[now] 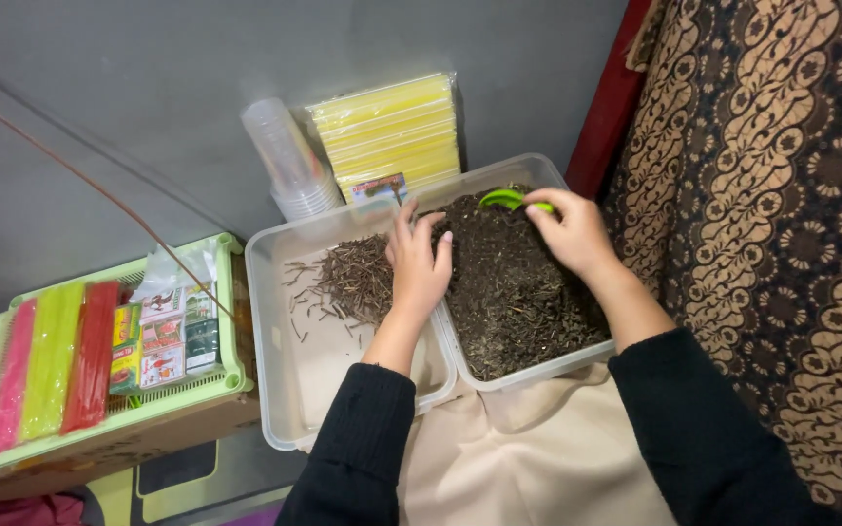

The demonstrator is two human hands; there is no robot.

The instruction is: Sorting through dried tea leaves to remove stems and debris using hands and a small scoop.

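Observation:
Two clear plastic tubs stand side by side. The left tub (pixel 280 390) holds a small heap of thin brown stems (pixel 353 278). The right tub (pixel 528 372) is filled with dark loose dried leaves (pixel 514 292). My left hand (pixel 418 270) rests over the wall between the tubs, fingers curled at the stems' edge; what it grips, if anything, is hidden. My right hand (pixel 572 234) is at the far side of the right tub, closed on a small green scoop (pixel 504 199).
A green plastic basket (pixel 231 375) at the left holds pink, yellow and red straw packs and small printed packets. A stack of clear cups (pixel 289 161) and a pack of yellow straws (pixel 392 131) lean on the grey wall. A patterned brown cloth (pixel 782 244) hangs at the right.

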